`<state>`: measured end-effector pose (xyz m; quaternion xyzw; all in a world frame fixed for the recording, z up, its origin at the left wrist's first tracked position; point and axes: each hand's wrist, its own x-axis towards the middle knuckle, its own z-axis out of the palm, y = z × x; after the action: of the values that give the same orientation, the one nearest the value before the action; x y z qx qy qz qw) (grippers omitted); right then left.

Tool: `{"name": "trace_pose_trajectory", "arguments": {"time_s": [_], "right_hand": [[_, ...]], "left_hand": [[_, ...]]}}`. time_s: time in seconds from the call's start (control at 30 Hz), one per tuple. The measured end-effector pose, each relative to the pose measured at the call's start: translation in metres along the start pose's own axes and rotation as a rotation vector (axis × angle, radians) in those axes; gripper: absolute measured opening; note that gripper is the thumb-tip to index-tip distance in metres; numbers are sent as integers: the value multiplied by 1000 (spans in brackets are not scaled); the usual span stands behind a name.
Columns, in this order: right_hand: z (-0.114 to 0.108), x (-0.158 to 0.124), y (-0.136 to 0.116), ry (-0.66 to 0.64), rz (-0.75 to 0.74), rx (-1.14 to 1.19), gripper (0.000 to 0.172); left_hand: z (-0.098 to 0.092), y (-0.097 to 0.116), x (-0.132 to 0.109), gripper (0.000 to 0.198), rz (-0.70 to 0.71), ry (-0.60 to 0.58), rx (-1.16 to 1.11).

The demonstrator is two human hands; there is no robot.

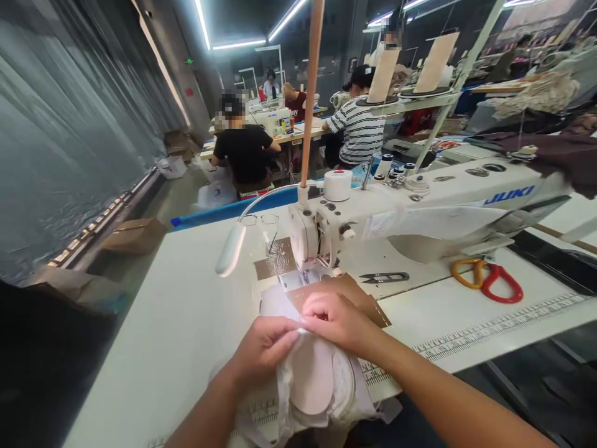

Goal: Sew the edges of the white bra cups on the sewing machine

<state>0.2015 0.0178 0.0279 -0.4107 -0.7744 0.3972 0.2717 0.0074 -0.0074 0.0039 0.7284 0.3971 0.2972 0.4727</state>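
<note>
My left hand (263, 345) and my right hand (338, 320) meet over a pale pink and white padded fabric piece (314, 382) at the near edge of the white sewing table (186, 311). Both hands are closed, pinching the top edge of the fabric between thumb and fingers. The fabric drapes over the table's front edge. Just beyond the hands a brown card (359, 298) lies under the needle area of the white sewing machine (420, 205).
Small thread snips (385, 277) and red and orange scissors (489, 280) lie on the table to the right. A white lamp (231, 249) juts out at the left. Thread stand pole (310, 93) rises behind. Other people sit at machines further back. Cardboard boxes (135, 233) sit on the floor at left.
</note>
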Motion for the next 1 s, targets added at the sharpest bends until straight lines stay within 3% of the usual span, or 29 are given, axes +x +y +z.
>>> {"name": "trace_pose_trajectory", "arguments": {"time_s": [0.1,0.23,0.37,0.5,0.63,0.87,1.0], "right_hand": [[8,3,9,-76,106,190,29],[15,1,18,-77,248,392,22],[20,-3,25,4,321,443,20],[25,-6,29,36,359,542,23],[26,-6,30,-5,403,680,29],[24,-9,23,-79,447,828,34],[26,-8,19,16,421,924,34]], "left_hand": [[-2,-6,-1,25,-91,-6,-84],[-5,-7,0,20,-129,48,-90],[-7,-4,3,13,-4,42,117],[-6,-11,3,21,202,59,329],[-5,-15,3,23,230,8,440],[-3,-2,1,20,124,-27,235],[-4,-2,1,25,53,-98,47]]}}
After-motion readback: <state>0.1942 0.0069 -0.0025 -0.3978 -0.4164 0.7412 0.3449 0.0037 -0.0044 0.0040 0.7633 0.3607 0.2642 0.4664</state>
